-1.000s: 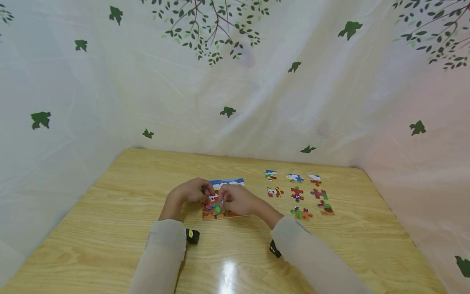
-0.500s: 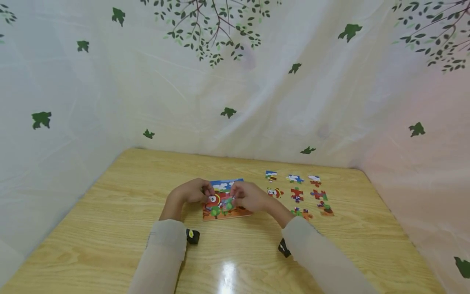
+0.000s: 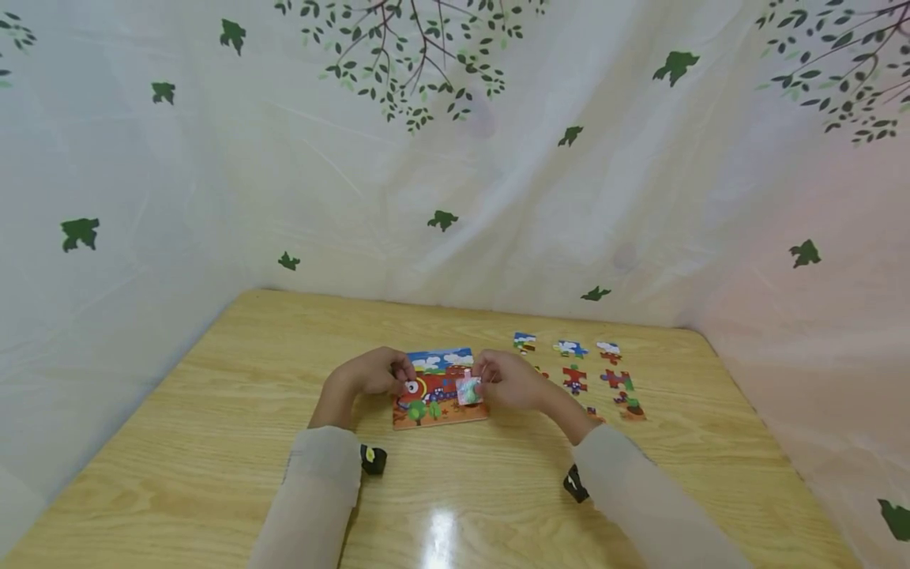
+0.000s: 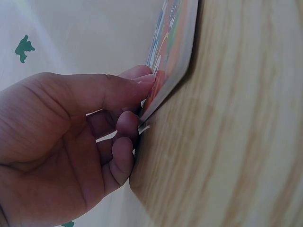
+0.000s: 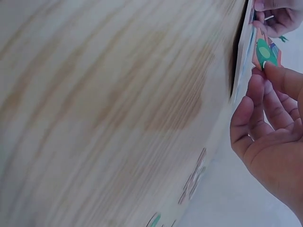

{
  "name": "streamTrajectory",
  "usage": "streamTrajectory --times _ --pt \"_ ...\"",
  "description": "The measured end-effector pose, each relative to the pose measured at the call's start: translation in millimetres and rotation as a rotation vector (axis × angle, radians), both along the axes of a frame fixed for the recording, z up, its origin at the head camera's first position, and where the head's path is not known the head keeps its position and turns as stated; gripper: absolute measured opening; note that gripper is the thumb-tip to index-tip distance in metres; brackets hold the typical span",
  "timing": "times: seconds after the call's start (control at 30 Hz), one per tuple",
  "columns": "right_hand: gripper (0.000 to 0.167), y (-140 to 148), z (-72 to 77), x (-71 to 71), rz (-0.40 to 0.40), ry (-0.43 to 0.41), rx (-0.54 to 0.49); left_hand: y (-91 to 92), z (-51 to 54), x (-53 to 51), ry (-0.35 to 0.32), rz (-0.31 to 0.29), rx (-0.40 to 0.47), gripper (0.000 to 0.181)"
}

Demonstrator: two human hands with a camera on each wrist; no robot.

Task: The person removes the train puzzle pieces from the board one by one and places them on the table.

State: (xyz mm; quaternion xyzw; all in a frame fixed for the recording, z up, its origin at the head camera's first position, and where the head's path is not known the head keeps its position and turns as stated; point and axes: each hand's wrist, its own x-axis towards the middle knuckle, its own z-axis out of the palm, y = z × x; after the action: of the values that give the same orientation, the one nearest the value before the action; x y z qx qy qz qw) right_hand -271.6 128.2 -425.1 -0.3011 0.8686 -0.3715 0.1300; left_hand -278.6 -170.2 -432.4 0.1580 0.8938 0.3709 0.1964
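Note:
A picture puzzle board [image 3: 448, 415] with a red cartoon character lies flat on the table. My left hand [image 3: 370, 371] is at its left edge; in the left wrist view the thumb lies on the board's face [image 4: 173, 54] and the fingers are curled at its rim. My right hand [image 3: 515, 381] pinches a jigsaw piece [image 3: 468, 391] between thumb and fingertips, over the board's right part. Glare washes out that piece in the head view. From the right wrist, the jigsaw piece [image 5: 265, 51] shows green and orange, tilted up off the board.
Several loose jigsaw pieces [image 3: 574, 379] lie spread in rows on the wooden table [image 3: 249, 442], right of the board. My right hand and forearm partly cover some of them. A pale curtain [image 3: 341, 197] with leaf prints stands behind the table.
My right hand has moved right across the board with the jigsaw piece, uncovering more of the picture. My left hand has stayed at the board's left edge.

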Motion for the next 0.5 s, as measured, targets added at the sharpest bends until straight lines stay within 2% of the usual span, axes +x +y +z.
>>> streamTrajectory --times 0.33,0.5 --pt "0.009 38 0.9 0.6 -0.023 0.046 -0.009 0.6 1.2 1.7 0.009 -0.005 -0.009 0.012" --pt "0.009 60 1.5 1.5 -0.017 0.036 -0.036 1.3 2.1 2.3 0.019 -0.012 -0.013 0.012"
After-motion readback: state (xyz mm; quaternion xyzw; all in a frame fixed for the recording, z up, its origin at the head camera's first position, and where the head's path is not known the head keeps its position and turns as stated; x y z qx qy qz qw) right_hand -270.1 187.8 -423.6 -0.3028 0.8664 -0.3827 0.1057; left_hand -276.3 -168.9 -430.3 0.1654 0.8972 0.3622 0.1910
